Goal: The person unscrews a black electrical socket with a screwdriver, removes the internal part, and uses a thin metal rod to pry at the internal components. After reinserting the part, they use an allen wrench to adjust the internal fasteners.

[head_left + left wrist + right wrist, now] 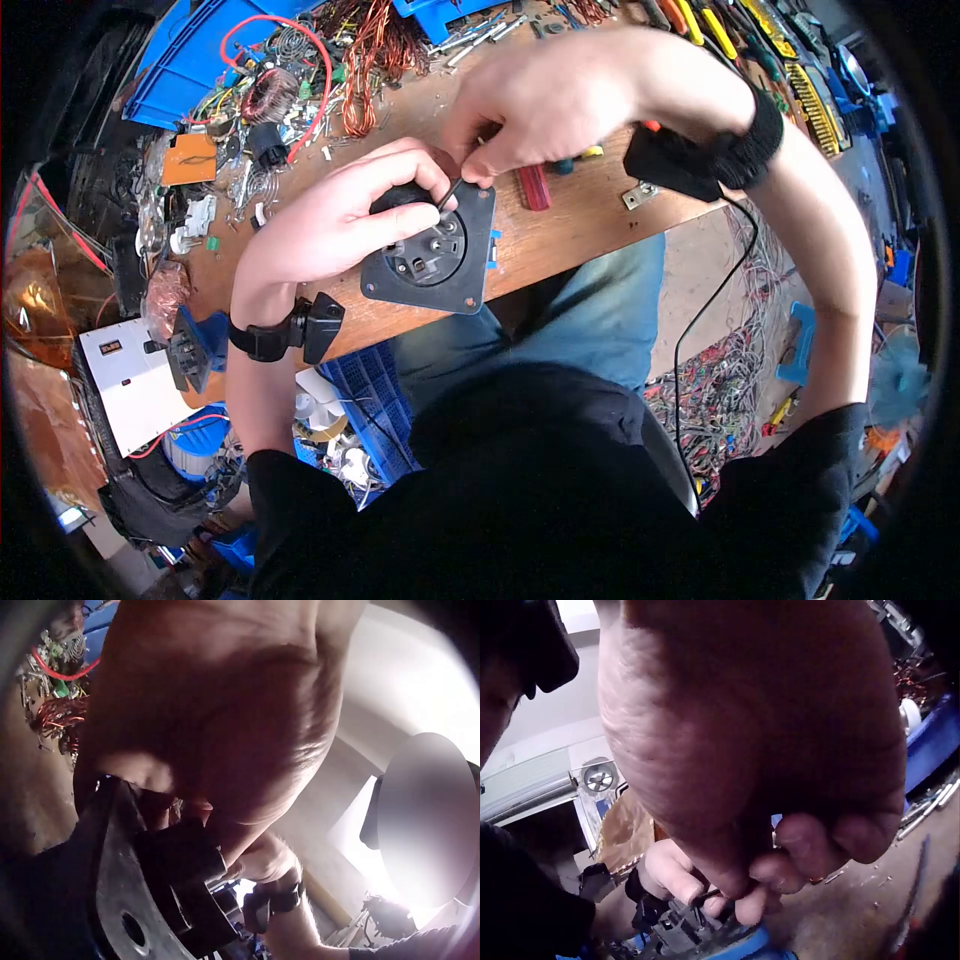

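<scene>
A square black socket plate (pixel 455 296) with a round recess and metal contacts faces up at the bench's near edge. My left hand (pixel 335 215) reaches over its upper left side, and the thumb and index fingertip pinch the lower part of a thin dark rod (pixel 451 194) above the recess. The upper end of that rod is pinched by the thumb and fingers of my right hand (pixel 550 100). In the left wrist view, a corner of the plate (pixel 105 877) lies close under the left hand (pixel 202 697). Both sets of fingertips nearly meet in the right wrist view, over the socket (pixel 679 930).
A red-handled piece (pixel 534 187) and a small metal bracket (pixel 640 195) lie on the wooden bench (pixel 580 225). Copper wire (pixel 368 75), loose parts and a blue bin (pixel 190 65) fill the back left. Several hand tools (pixel 718 35) line the back right.
</scene>
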`<act>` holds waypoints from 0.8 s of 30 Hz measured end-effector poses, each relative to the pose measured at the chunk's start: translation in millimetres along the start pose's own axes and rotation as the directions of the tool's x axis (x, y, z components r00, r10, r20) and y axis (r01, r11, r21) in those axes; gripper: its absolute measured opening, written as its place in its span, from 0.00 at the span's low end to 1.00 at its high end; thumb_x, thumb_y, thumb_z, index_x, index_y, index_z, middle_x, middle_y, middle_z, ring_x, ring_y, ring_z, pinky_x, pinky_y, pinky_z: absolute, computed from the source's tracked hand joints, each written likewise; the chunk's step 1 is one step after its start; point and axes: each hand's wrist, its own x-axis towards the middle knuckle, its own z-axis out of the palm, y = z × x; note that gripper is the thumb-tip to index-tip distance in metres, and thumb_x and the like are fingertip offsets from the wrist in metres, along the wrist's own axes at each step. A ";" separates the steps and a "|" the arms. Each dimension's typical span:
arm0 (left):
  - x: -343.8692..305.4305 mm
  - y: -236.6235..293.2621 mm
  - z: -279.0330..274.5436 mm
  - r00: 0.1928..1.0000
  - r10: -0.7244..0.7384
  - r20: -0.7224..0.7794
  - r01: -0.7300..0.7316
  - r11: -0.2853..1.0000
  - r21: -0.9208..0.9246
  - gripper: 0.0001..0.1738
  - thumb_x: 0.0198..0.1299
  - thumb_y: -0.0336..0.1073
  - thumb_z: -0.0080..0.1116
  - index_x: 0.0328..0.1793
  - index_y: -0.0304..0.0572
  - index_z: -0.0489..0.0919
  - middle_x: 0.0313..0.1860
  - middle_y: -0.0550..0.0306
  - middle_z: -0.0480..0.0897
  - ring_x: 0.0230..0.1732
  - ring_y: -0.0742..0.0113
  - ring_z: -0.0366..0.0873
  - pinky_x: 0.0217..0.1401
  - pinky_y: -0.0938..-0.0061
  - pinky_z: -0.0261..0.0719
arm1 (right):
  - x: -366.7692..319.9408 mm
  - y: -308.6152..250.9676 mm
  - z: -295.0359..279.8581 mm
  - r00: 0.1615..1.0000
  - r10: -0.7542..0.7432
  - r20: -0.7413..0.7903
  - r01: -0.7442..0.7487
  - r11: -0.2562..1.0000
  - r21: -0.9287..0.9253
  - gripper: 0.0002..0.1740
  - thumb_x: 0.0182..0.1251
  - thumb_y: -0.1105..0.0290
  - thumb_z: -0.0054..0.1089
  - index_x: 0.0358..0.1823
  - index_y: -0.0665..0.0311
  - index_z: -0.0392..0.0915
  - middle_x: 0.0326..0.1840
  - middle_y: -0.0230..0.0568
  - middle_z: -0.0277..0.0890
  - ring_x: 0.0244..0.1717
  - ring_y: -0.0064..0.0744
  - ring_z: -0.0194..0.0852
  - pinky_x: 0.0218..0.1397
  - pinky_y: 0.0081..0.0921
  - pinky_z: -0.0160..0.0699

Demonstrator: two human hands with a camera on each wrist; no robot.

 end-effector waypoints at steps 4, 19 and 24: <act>0.5 2.3 0.8 0.998 0.056 0.006 -0.057 0.996 0.064 0.08 0.78 0.32 0.64 0.56 0.36 0.84 0.60 0.54 0.79 0.66 0.63 0.78 0.72 0.68 0.74 | -23.7 -12.3 8.9 0.977 0.207 -0.049 -0.208 0.978 -0.014 0.16 0.86 0.65 0.61 0.56 0.71 0.89 0.43 0.49 0.91 0.46 0.41 0.94 0.50 0.37 0.88; -2.0 1.9 4.1 0.995 0.103 0.002 -0.102 0.984 0.148 0.08 0.77 0.35 0.66 0.52 0.37 0.84 0.74 0.45 0.80 0.75 0.56 0.78 0.77 0.61 0.74 | -55.3 -31.4 70.6 0.894 0.116 -0.433 -0.159 0.985 -0.066 0.10 0.76 0.65 0.66 0.42 0.66 0.86 0.34 0.58 0.86 0.44 0.63 0.89 0.51 0.56 0.86; -0.7 3.2 1.7 0.999 0.048 0.015 -0.049 0.998 0.045 0.09 0.76 0.36 0.67 0.52 0.38 0.85 0.76 0.44 0.80 0.75 0.55 0.78 0.78 0.60 0.73 | -55.6 -32.1 80.3 0.868 0.115 -0.483 -0.175 0.981 -0.080 0.10 0.78 0.64 0.65 0.43 0.65 0.85 0.34 0.57 0.86 0.44 0.62 0.89 0.51 0.55 0.86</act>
